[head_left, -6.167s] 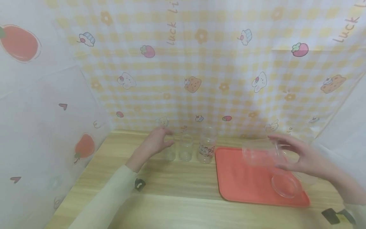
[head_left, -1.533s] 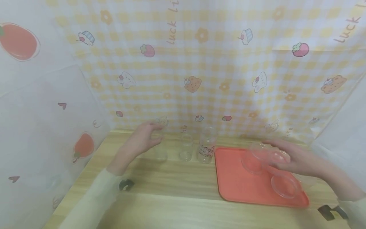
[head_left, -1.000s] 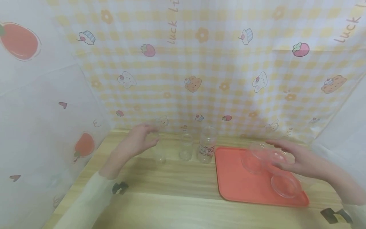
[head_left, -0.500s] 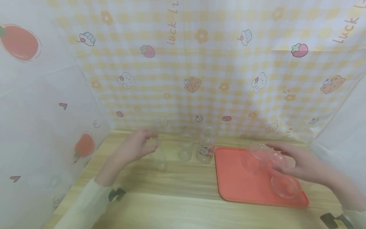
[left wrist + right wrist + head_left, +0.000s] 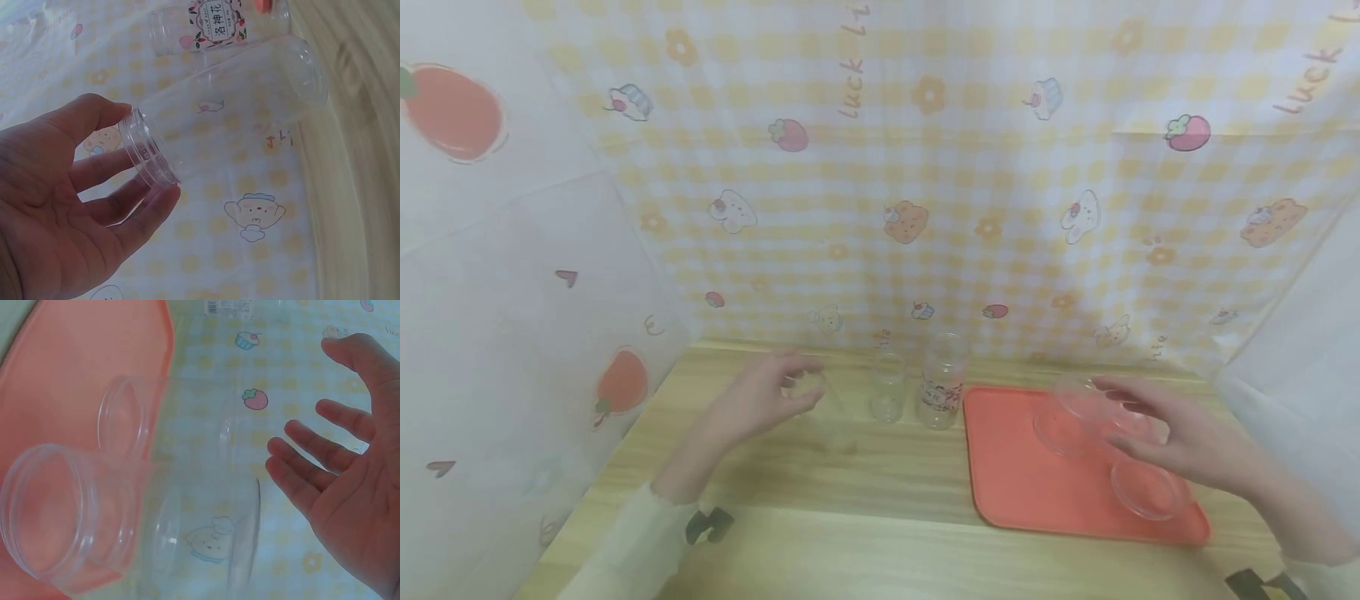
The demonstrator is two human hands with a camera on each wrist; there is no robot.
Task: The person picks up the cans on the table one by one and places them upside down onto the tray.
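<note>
Thumb and fingers of the left hand (image 5: pixel 763 398) (image 5: pixel 69 200) grip a clear empty jar (image 5: pixel 231 100) around its threaded neck. That jar (image 5: pixel 835 421) hangs tilted over the wood, its base down to the right. To its right stand a small clear jar (image 5: pixel 887 396) and a taller jar with a printed label (image 5: pixel 940 392) (image 5: pixel 215 24). Over the red tray's right part, the right hand (image 5: pixel 1187 433) (image 5: pixel 356 475) is empty, fingers spread, beside clear jars (image 5: pixel 44 512) (image 5: pixel 1150 487). Whether those jars lie or stand cannot be told.
The red tray (image 5: pixel 1022 492) (image 5: pixel 87 356) sits on the right half of the wooden table (image 5: pixel 820 550). A yellow checked cloth (image 5: pixel 850 283) hangs behind, with pale cloth panels at both sides.
From 6.2 s ago, the jar in the right hand is on the tray and released. The left hand has moved left with its jar; lately the jar's base swung right and the hand shifted slightly down.
</note>
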